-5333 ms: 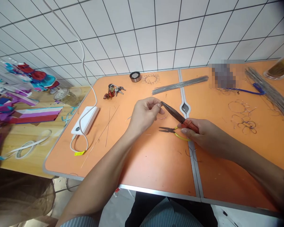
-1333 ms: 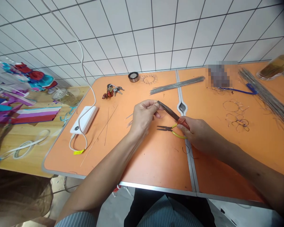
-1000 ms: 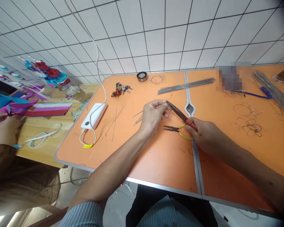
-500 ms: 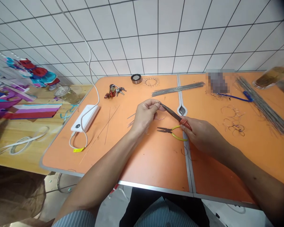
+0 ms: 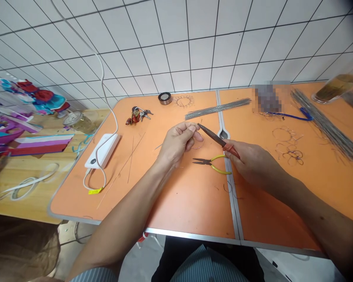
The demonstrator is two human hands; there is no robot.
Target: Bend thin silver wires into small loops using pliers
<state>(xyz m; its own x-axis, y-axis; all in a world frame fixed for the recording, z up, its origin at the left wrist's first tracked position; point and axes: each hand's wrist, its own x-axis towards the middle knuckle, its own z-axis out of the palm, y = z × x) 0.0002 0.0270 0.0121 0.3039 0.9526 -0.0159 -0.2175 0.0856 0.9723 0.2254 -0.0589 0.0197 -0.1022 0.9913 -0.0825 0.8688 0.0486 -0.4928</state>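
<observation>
My left hand (image 5: 178,143) is closed in a pinch on a thin wire, and part of a fine wire loop (image 5: 199,147) shows below its fingers. My right hand (image 5: 250,160) grips a dark, long tool (image 5: 211,135) that tapers to a point and has a red-wrapped handle; whether it is tweezers or pliers I cannot tell. The tool's tip meets the wire at my left fingertips. On the table just below lie yellow-handled needle-nose pliers (image 5: 210,161), jaws apart and pointing left.
Wire bundles (image 5: 217,109) (image 5: 326,127) lie at the back and right. Bent wire rings (image 5: 285,135) are at right. A tape roll (image 5: 164,98), keys (image 5: 139,114), a white power bank (image 5: 102,150) with a cable, and loose wires (image 5: 123,168) are on the orange table (image 5: 191,203).
The view has shifted slightly. The tool tip and my left fingertips have parted a little, and more of the left fingers shows. Both hands keep their holds.
</observation>
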